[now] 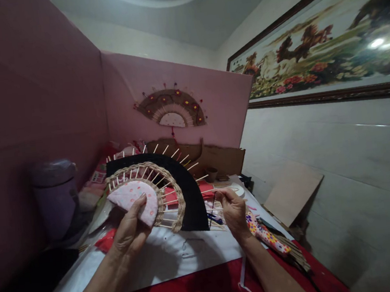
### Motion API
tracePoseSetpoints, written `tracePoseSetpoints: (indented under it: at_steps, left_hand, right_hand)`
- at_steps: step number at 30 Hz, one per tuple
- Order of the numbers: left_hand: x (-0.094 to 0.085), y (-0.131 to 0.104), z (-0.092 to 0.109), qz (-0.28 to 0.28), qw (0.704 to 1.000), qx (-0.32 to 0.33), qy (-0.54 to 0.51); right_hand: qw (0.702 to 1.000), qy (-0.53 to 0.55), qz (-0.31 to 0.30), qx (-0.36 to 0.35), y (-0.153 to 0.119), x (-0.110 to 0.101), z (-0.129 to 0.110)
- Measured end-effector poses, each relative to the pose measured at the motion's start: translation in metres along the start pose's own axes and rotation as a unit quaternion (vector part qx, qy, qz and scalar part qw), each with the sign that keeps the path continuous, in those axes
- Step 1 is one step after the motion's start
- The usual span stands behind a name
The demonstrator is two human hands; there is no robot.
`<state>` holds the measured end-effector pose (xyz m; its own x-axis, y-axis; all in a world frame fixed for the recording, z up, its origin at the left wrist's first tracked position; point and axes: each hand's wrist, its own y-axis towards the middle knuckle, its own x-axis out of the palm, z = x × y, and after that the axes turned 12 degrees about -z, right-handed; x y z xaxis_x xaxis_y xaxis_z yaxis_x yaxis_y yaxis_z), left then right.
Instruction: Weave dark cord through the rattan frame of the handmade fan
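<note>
Holding fan (190, 189) up above white board (149, 265), person's left hand (131, 230) has thumb on top of pink spotted middle (130, 195), other fingers mostly hidden below. Right hand (234, 211) near fan's right edge, fingertips pressed together on dark string (212, 208). Brown fan (191, 100) hangs on pink wall (226, 109) behind.

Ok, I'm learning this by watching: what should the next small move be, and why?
Perhaps pass the dark cord around the nearest fan stick: the right hand appears to pinch that cord beside the black band, while the left hand grips the floral base.
</note>
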<state>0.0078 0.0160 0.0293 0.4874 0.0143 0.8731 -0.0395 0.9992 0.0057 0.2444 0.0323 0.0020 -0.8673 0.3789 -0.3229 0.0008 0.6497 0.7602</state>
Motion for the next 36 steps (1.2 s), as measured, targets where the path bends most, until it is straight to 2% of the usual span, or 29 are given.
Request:
tracePoseSetpoints:
  at_steps: [3, 5, 10, 16, 19, 29, 36]
  left_hand:
    - [-0.004, 0.002, -0.001, -0.033, 0.997, 0.039, 0.059]
    - [-0.006, 0.004, -0.002, -0.035, 0.996, 0.045, 0.068]
    - [-0.007, 0.006, -0.002, -0.017, 0.997, 0.011, 0.076]
    - [-0.011, 0.007, 0.002, -0.041, 0.996, -0.041, 0.064]
    - [-0.011, 0.006, 0.004, -0.055, 0.995, -0.065, 0.057]
    - [-0.009, 0.003, 0.003, -0.074, 0.994, -0.079, 0.024]
    - [-0.010, 0.004, -0.002, -0.079, 0.992, -0.091, 0.040]
  right_hand:
    - [0.998, -0.049, 0.034, -0.024, 0.001, -0.007, -0.001]
    - [0.996, -0.068, 0.044, -0.040, 0.000, -0.009, -0.002]
    - [0.996, -0.077, 0.018, -0.042, 0.000, -0.011, -0.003]
    - [0.998, 0.046, -0.030, 0.023, 0.006, -0.012, 0.004]
    - [0.992, 0.106, -0.035, 0.055, 0.008, -0.010, 0.006]
    - [0.978, 0.181, -0.085, 0.062, -0.004, 0.013, 0.000]
    - [0.975, 0.174, -0.112, 0.082, -0.008, 0.017, -0.005]
